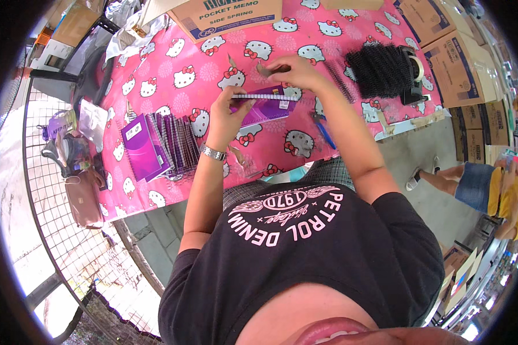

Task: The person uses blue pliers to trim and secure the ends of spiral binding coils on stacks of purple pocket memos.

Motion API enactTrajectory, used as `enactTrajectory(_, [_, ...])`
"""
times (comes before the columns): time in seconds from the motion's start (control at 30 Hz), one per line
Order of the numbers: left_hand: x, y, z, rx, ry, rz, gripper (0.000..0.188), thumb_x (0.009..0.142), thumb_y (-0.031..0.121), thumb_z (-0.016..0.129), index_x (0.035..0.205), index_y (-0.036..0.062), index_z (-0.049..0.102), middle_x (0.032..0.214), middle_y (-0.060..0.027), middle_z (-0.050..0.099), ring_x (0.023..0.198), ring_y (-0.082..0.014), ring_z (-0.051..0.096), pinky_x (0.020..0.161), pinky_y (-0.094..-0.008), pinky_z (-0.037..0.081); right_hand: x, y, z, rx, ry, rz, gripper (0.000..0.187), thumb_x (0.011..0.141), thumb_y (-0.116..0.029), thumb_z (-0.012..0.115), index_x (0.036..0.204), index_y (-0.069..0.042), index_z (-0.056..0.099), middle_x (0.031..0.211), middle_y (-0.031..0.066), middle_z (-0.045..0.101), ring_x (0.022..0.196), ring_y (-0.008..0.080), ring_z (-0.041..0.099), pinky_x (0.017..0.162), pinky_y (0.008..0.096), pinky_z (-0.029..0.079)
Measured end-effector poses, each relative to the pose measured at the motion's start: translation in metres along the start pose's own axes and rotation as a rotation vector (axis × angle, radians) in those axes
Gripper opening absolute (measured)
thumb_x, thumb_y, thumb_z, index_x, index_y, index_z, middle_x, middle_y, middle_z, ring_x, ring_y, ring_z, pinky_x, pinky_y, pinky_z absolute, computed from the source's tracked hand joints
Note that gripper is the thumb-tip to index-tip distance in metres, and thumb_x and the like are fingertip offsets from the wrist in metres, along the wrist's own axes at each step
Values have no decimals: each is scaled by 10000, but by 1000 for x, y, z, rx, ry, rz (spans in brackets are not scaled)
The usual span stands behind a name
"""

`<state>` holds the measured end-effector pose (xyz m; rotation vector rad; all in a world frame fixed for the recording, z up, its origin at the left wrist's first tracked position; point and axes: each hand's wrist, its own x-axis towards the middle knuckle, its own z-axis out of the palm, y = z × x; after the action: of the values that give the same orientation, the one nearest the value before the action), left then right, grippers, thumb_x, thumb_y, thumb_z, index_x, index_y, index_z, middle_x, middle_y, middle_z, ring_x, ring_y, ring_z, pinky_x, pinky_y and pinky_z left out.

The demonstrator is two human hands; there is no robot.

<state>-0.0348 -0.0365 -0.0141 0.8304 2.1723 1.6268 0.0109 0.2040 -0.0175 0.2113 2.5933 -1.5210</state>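
My left hand [229, 117] is closed on a small purple notebook [270, 112], thumb on the near side, its ringed or punched edge turned up. Just beyond it, my right hand [296, 73] pinches a thin brown strip [263, 70], perhaps paper or card; its exact kind I cannot make out. A row of purple spiral notebooks [144, 146] leans at the left. To the right lies a pile of black spiral binding coils [380, 70], with one loose coil [339, 80] beside it. A blue-handled hand tool [324, 132] rests near my right forearm.
A pink patterned cloth [172, 66] covers the table. A black tape dispenser [413, 83] stands right of the coils. Cardboard boxes [227, 20] stand at the far side and right. A brown bag [83, 198] hangs by wire mesh at left. Another person [477, 187] is at right.
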Motion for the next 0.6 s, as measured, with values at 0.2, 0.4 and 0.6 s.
enactTrajectory(0.2, [-9, 6, 6, -99, 168, 31, 171, 866, 74, 666, 990, -2, 575, 709, -56, 611, 590, -116, 608, 554, -244, 484, -40, 101, 19, -176, 532, -274, 381, 777, -267, 721, 1114, -102, 651, 1243, 142, 555, 1185, 312, 493, 994, 426, 400])
enactTrajectory(0.4, [-24, 6, 3, 119, 206, -38, 156, 934, 111, 599, 999, -27, 562, 756, -76, 622, 627, -118, 646, 509, -236, 470, -161, 61, 78, -825, 540, -84, 469, 807, -210, 691, 1236, -63, 570, 1213, 159, 556, 1120, 345, 518, 983, 413, 402])
enactTrajectory(0.6, [-23, 2, 10, 79, 264, 116, 206, 918, 153, 624, 1042, -2, 570, 863, -100, 627, 592, -129, 600, 494, -245, 501, -171, 33, 90, -379, 616, -214, 448, 784, -206, 686, 1192, -43, 600, 1121, 153, 604, 1042, 338, 558, 906, 431, 446])
